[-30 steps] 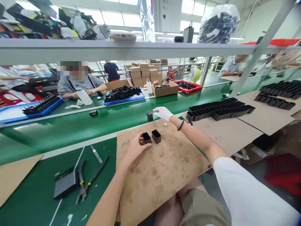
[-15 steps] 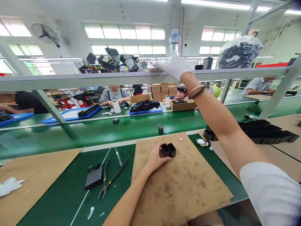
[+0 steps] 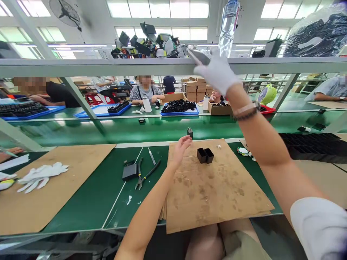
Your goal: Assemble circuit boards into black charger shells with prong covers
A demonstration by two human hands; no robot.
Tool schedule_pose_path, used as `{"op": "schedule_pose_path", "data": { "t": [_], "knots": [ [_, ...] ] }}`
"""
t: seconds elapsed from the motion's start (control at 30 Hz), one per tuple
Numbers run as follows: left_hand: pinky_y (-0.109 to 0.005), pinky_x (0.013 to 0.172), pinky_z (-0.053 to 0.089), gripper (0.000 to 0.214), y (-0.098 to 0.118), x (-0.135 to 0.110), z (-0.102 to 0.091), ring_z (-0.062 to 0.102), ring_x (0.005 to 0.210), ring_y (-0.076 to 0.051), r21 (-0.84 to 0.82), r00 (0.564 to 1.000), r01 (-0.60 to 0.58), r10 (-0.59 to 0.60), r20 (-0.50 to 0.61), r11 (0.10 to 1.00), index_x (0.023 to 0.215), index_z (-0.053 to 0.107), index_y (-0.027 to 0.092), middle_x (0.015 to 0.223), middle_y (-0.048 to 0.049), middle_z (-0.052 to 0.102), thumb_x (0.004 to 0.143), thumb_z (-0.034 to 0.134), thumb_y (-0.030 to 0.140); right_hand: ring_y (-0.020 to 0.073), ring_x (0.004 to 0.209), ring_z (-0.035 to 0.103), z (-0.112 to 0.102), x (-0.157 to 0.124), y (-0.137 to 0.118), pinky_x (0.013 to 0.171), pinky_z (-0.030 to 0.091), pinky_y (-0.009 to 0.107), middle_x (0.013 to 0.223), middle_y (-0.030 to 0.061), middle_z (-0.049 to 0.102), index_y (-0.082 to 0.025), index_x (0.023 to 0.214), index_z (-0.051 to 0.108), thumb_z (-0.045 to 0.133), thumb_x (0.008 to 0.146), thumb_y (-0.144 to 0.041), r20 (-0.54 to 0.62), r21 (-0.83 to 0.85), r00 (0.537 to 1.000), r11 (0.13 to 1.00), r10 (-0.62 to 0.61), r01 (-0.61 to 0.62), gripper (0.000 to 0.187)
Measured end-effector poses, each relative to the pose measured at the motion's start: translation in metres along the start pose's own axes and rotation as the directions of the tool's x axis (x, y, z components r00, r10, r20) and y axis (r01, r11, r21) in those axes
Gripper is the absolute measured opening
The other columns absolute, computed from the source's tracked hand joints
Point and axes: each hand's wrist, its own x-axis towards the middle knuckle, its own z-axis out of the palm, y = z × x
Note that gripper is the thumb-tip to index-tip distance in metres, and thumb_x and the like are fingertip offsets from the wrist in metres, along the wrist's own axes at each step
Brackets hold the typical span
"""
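My right hand [image 3: 219,74], in a white glove, is raised to the overhead shelf [image 3: 151,67] and closed on a flat smartphone [image 3: 200,57], tilted at the shelf's edge. A clear water bottle [image 3: 228,30] stands right behind that hand. My bare left hand [image 3: 182,148] hovers over the far left part of the cardboard sheet [image 3: 217,187], fingers stretched out and nothing in them. Just beyond its fingertips is a black plug adapter [image 3: 190,134] with its prongs up. Two small black open-topped cases [image 3: 205,156] stand side by side on the cardboard, apart from the hand.
Cutting pliers [image 3: 143,176], tweezers [image 3: 151,156] and a black box [image 3: 130,171] lie left of the cardboard. White gloves [image 3: 43,176] rest farther left. Rows of black cases [image 3: 311,148] sit at right. Co-workers sit across the green belt [image 3: 119,127].
My left hand has let go of the two black cases and moved away to their left. My right hand has lifted the smartphone off the shelf surface. The view has tilted down.
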Motion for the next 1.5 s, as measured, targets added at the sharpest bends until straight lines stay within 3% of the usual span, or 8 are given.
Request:
{"op": "schedule_pose_path", "data": {
  "t": [0.1, 0.3, 0.43, 0.57, 0.8, 1.03, 1.23, 1.5],
  "knots": [
    [-0.044, 0.11, 0.052, 0.086, 0.023, -0.008, 0.001, 0.058, 0.138, -0.03, -0.188, 0.998, -0.016, 0.027, 0.054, 0.982, 0.141, 0.051, 0.023, 0.151, -0.0142, 0.056, 0.089, 0.026, 0.087, 0.0451, 0.142, 0.044, 0.031, -0.097, 0.038, 0.12, 0.035, 0.067, 0.146, 0.0217, 0.046, -0.015, 0.157, 0.034, 0.077, 0.079, -0.024, -0.131, -0.191, 0.991, 0.981, -0.037, 0.011, 0.089],
    [-0.045, 0.098, 0.06, 0.077, 0.015, -0.016, 0.031, 0.065, 0.127, -0.031, -0.425, 0.973, 0.213, -0.23, 0.01, 0.88, 0.145, 0.047, 0.023, 0.136, -0.0111, 0.068, 0.09, 0.048, 0.078, 0.0432, 0.136, 0.05, 0.082, -0.205, 0.121, 0.114, 0.045, 0.063, 0.142, 0.0217, 0.053, -0.019, 0.165, 0.019, 0.081, 0.067, -0.029, 0.205, 0.001, 0.964, 0.985, 0.169, -0.173, 0.117],
    [-0.049, 0.092, 0.062, 0.075, -0.002, -0.02, 0.041, 0.069, 0.119, -0.034, -0.421, 0.927, 0.373, -0.351, 0.131, 0.827, 0.141, 0.05, 0.023, 0.129, -0.0111, 0.072, 0.086, 0.062, 0.073, 0.029, 0.131, 0.06, 0.056, -0.213, 0.146, 0.107, 0.055, 0.052, 0.15, 0.0087, 0.055, -0.035, 0.166, 0.004, 0.079, 0.074, -0.04, 0.518, 0.519, 0.8, 0.632, 0.302, -0.575, 0.119],
    [-0.051, 0.091, 0.062, 0.079, -0.003, -0.028, 0.04, 0.069, 0.118, -0.036, -0.371, 0.87, 0.479, -0.373, 0.323, 0.795, 0.138, 0.051, 0.025, 0.129, -0.0101, 0.072, 0.074, 0.078, 0.063, 0.0247, 0.116, 0.069, 0.03, -0.218, 0.152, 0.093, 0.063, 0.043, 0.146, 0.0018, 0.061, -0.044, 0.163, 0.019, 0.08, 0.074, -0.031, 0.669, 0.592, 0.704, 0.4, 0.241, -0.699, 0.108],
    [-0.041, 0.09, 0.058, 0.104, -0.002, -0.031, 0.037, 0.064, 0.124, -0.036, -0.251, 0.88, 0.435, -0.349, 0.322, 0.865, 0.143, 0.042, 0.028, 0.14, -0.0092, 0.065, 0.05, 0.088, 0.02, 0.0213, 0.1, 0.076, 0.026, -0.226, 0.16, 0.082, 0.069, 0.041, 0.156, 0.0005, 0.053, -0.05, 0.162, 0.01, 0.078, 0.074, -0.018, 0.714, 0.596, 0.659, 0.291, 0.236, -0.749, 0.117],
    [-0.034, 0.085, 0.056, 0.109, 0.0, -0.029, 0.035, 0.059, 0.13, -0.037, -0.217, 0.88, 0.421, -0.338, 0.334, 0.881, 0.148, 0.036, 0.029, 0.144, -0.0079, 0.061, 0.05, 0.082, 0.022, 0.0249, 0.113, 0.073, 0.027, -0.226, 0.163, 0.083, 0.07, 0.042, 0.158, -0.0015, 0.051, -0.053, 0.162, -0.002, 0.077, 0.078, -0.02, 0.693, 0.615, 0.674, 0.277, 0.255, -0.738, 0.119],
    [-0.036, 0.093, 0.055, 0.097, 0.0, -0.029, 0.033, 0.058, 0.132, -0.033, -0.223, 0.904, 0.368, -0.292, 0.312, 0.902, 0.145, 0.042, 0.03, 0.142, -0.0022, 0.062, 0.053, 0.071, 0.017, 0.0278, 0.119, 0.071, 0.031, -0.225, 0.16, 0.077, 0.071, 0.038, 0.164, -0.0056, 0.042, -0.053, 0.16, 0.022, 0.081, 0.076, -0.021, 0.664, 0.633, 0.714, 0.341, 0.22, -0.695, 0.108],
    [-0.044, 0.109, 0.052, 0.085, -0.002, -0.03, 0.039, 0.057, 0.133, -0.032, -0.217, 0.96, 0.229, -0.184, 0.209, 0.949, 0.142, 0.046, 0.029, 0.134, -0.001, 0.065, 0.062, 0.075, 0.023, 0.0291, 0.13, 0.063, 0.033, -0.226, 0.154, 0.076, 0.072, 0.035, 0.165, -0.0052, 0.039, -0.051, 0.161, 0.022, 0.084, 0.075, -0.019, 0.634, 0.663, 0.742, 0.342, 0.217, -0.666, 0.111]
  ]
}}
